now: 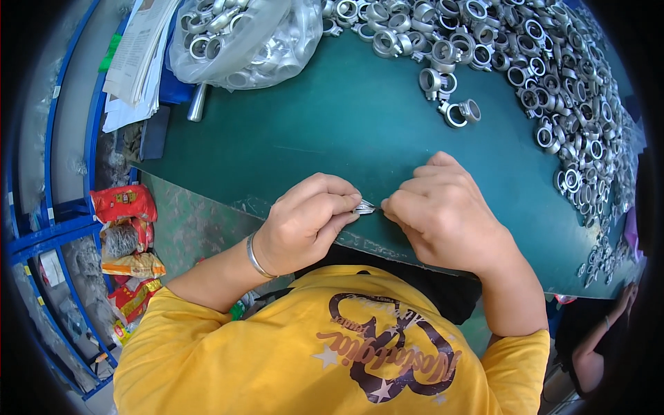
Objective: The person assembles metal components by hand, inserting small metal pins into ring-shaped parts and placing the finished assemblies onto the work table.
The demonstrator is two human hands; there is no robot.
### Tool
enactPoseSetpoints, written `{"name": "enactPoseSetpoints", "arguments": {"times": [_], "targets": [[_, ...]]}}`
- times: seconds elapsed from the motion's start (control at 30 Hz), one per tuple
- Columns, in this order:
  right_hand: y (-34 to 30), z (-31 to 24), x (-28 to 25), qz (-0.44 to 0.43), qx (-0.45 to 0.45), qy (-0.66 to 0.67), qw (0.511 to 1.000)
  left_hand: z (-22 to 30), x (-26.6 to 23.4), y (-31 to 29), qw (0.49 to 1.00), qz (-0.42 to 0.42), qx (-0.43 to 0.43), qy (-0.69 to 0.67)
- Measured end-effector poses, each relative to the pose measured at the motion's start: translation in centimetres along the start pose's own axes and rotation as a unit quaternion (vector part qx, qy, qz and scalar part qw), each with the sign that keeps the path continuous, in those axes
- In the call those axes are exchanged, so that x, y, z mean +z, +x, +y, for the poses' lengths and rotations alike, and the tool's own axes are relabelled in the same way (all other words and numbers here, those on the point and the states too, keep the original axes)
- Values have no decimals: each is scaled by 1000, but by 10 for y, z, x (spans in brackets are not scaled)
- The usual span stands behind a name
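Bag (302, 43) holds metal rings (199, 48); left fingers (340, 203) pinch metal piece (364, 207); right fingers (402, 205) closed.

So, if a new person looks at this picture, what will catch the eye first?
Probably the great spread of silvery metal rings along the far and right sides of the green table. Next, the bright yellow shirt at the bottom, then the left hand pinching a small metal piece above it.

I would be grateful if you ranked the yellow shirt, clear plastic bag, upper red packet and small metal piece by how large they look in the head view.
Largest to smallest:
1. Yellow shirt
2. Clear plastic bag
3. Upper red packet
4. Small metal piece in the left hand
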State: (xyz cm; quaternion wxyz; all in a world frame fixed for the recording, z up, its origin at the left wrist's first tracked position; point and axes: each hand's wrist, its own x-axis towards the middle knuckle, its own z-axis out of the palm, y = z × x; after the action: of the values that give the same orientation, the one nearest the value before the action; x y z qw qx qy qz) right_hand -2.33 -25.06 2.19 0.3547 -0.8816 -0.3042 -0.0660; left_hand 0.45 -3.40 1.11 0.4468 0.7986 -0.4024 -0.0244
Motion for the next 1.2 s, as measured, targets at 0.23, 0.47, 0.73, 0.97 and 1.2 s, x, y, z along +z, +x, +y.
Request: {"name": "enactPoseSetpoints", "arguments": {"times": [0.23,0.47,0.73,0.97,1.2], "targets": [[2,-1,13,23,14,9,1000,2,-1,3,1000,-7,-19,-7],[3,4,-22,43,177,202,962,-1,-7,1,977,-34,-147,-148],[5,0,-1,60,67,254,963,-9,-11,1,882,23,-225,-414],[5,9,6,103,-18,190,976,-2,-13,8,911,-42,-273,-305],[-17,18,-61,26,362,555,748,1,-10,5,891,23,-312,-329]]}}
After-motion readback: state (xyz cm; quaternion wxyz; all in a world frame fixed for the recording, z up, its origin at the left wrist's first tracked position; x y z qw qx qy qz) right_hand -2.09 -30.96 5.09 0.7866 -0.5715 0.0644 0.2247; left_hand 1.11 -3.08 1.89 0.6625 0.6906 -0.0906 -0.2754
